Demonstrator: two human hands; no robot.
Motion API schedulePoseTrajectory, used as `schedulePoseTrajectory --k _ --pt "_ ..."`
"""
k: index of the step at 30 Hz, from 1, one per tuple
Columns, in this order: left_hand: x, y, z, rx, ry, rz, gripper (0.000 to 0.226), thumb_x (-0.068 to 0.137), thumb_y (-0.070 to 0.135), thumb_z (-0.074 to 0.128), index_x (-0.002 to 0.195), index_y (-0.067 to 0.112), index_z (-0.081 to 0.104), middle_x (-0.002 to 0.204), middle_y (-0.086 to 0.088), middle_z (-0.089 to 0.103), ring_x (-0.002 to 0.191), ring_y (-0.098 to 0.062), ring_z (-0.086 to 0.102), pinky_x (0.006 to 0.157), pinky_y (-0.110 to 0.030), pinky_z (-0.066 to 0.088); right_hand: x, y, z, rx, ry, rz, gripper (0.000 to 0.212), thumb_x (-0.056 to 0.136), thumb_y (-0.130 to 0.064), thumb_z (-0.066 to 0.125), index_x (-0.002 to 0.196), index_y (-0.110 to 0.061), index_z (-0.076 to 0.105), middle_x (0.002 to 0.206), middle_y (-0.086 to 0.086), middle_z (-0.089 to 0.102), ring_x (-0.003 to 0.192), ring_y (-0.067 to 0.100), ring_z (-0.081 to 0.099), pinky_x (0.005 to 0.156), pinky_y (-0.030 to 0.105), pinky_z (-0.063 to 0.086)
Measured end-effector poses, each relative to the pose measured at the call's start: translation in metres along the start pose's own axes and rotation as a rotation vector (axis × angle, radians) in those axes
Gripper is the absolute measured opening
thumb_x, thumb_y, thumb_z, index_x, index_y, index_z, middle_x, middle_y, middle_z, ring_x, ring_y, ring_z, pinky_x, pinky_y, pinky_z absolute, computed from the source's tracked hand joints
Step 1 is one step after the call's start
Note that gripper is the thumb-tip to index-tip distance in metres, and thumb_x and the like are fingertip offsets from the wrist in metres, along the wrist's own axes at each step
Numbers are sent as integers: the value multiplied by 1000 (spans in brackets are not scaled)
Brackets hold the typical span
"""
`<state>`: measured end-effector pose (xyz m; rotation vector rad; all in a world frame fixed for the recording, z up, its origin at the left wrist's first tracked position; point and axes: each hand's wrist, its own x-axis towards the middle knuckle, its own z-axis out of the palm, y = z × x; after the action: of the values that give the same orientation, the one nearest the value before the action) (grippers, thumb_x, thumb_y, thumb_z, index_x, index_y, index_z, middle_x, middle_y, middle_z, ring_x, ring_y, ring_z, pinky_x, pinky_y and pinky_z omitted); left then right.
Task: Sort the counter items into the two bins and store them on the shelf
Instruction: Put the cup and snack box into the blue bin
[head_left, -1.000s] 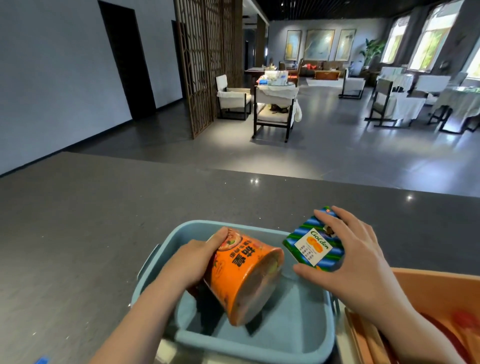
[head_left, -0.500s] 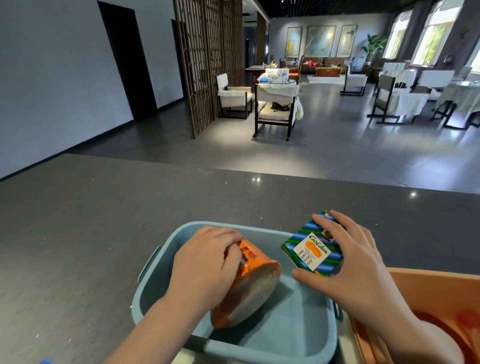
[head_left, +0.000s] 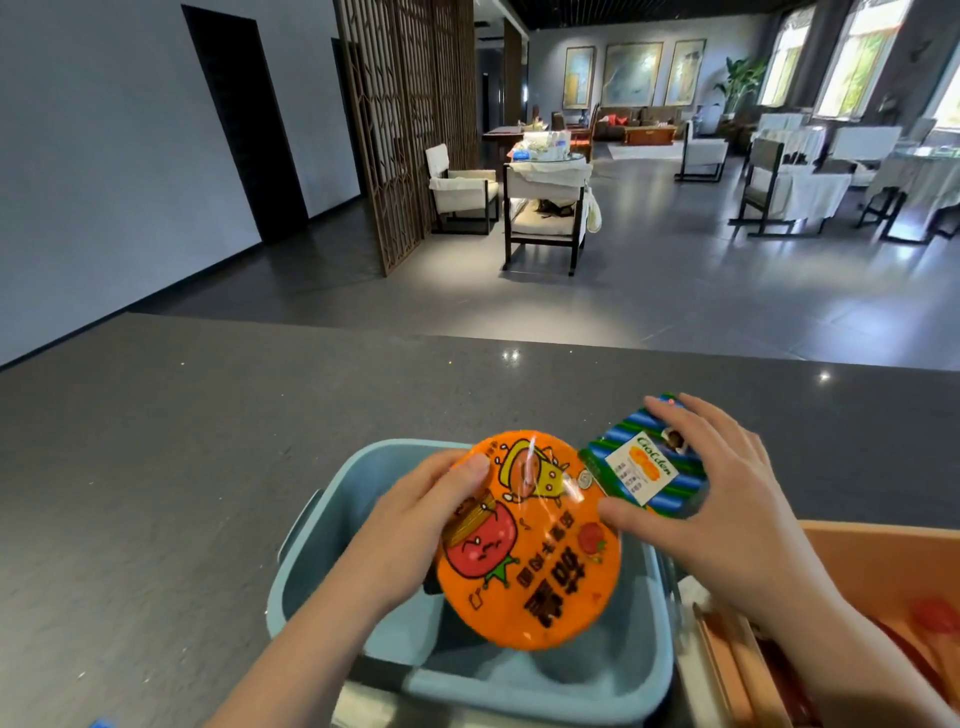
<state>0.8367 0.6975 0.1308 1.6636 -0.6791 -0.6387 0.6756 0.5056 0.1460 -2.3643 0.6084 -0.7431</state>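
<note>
Noodle cup (head_left: 530, 540) tipped up, cartoon lid facing camera; left hand (head_left: 410, 530) gripping.

Over the blue bin (head_left: 306, 566) the way down is blocked: the orange noodle cup (head_left: 530, 540), lid up, held by the left hand (head_left: 415, 525), covers most of the mouth. Room shows only at the bin's near end, below the cup. At the far right corner the right hand (head_left: 727, 509) and its striped box (head_left: 644, 467) crowd the rim. The orange bin (head_left: 883, 556) presses close on the right. Left and beyond, the counter (head_left: 182, 467) lies bare and wide.
</note>
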Motion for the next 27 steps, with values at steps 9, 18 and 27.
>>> schedulePoseTrajectory --k 9,18,27 --pt "4 -46 12 781 -115 -203 34 90 58 48 100 27 58 110 0 64 101 -18 60 83 -32 47 -3 1 -12 -10 73 -11 98 48 -70 65 138 -40 40 140 -19 31 123 -7 19 100 22 21" --pt "14 -46 15 473 -575 -46 103 74 31 81 150 41 12 149 22 15 134 2 26 114 -22 27 -3 3 -3 -19 18 4 95 53 -65 74 137 -44 36 145 -15 30 124 -7 17 105 28 25" --pt "18 -51 28 444 -565 -12 96 85 36 69 152 37 1 156 21 -12 141 4 4 116 -22 18 -3 -1 12 -75 -99 1 94 55 -59 78 139 -42 37 146 -16 30 128 -2 18 107 32 26"
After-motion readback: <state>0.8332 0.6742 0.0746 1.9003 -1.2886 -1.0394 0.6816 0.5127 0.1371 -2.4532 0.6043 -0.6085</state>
